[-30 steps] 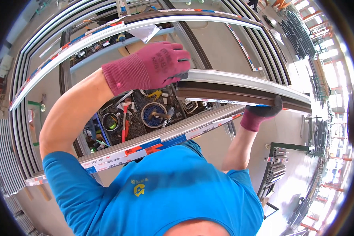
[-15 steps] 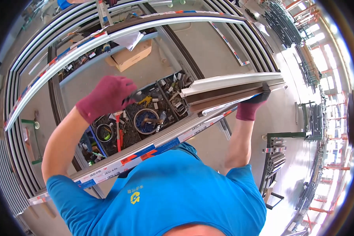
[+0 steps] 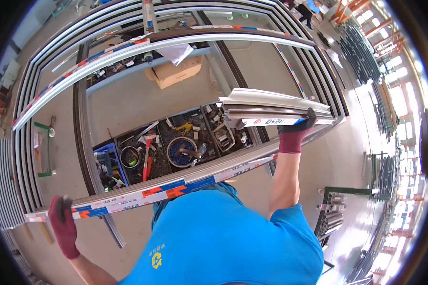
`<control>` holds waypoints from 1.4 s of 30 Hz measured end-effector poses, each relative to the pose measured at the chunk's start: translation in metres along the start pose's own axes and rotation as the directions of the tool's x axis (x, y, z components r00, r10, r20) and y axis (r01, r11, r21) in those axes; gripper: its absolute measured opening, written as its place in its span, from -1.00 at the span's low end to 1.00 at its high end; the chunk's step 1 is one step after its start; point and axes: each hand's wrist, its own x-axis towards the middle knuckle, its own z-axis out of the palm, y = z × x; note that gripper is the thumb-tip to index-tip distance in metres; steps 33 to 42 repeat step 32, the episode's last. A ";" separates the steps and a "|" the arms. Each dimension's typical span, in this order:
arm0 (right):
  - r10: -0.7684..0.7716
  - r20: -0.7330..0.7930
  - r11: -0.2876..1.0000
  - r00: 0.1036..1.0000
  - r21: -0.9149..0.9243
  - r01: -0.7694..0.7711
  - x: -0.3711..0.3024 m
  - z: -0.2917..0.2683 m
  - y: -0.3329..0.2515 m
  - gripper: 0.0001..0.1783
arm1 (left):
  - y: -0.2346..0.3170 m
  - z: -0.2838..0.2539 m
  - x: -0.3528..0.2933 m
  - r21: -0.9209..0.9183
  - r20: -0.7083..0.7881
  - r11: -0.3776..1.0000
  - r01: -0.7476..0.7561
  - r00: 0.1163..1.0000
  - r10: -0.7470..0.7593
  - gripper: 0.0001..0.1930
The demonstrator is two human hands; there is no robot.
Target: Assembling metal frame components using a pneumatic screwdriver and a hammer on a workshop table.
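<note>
My right hand (image 3: 294, 134), in a maroon glove, grips a short bundle of pale aluminium profiles (image 3: 271, 110) from below and holds it level above the frame. My left hand (image 3: 63, 224), also gloved, closes on the left end of a long profile with red and blue tape (image 3: 176, 187). That profile runs across in front of my blue shirt. Under both lies a large window frame (image 3: 83, 142) on the floor.
Inside the frame sits a tool tray (image 3: 176, 142) with a hammer, coils and small parts. A cardboard box (image 3: 176, 72) lies further off. More long profiles (image 3: 128, 52) cross the top. Racks of dark profiles (image 3: 361, 52) stand at right, with a person far behind.
My left hand let go of the bundle and dropped to the lower left, onto the end of the taped profile. My right hand kept the bundle, which has shifted to the right.
</note>
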 end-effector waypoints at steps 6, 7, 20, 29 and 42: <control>0.190 0.018 0.982 0.982 -0.017 -0.190 0.019 -0.002 0.034 -0.35 | -0.104 -0.024 -0.167 -0.269 -0.149 0.817 0.510 0.816 -0.558 -0.71; 0.207 0.036 0.978 0.978 -0.021 -0.206 0.018 0.005 0.039 -0.35 | -0.130 -0.011 -0.203 -0.239 -0.192 0.833 0.498 0.817 -0.544 -0.71; 0.486 0.131 0.874 0.864 -0.056 -0.483 -0.017 0.050 0.066 -0.41 | -0.135 0.056 -0.338 0.260 -0.344 0.458 0.850 0.525 -0.779 -0.71; 0.461 0.085 0.887 0.883 -0.004 -0.462 -0.022 0.043 0.062 -0.36 | 0.053 0.031 -0.071 -0.124 -0.346 0.975 0.184 0.913 -0.216 -0.67; 0.425 0.188 0.895 0.885 0.057 -0.442 -0.022 0.044 0.066 -0.32 | 0.121 0.048 -0.023 -0.190 -0.213 0.978 0.092 0.968 -0.132 -0.56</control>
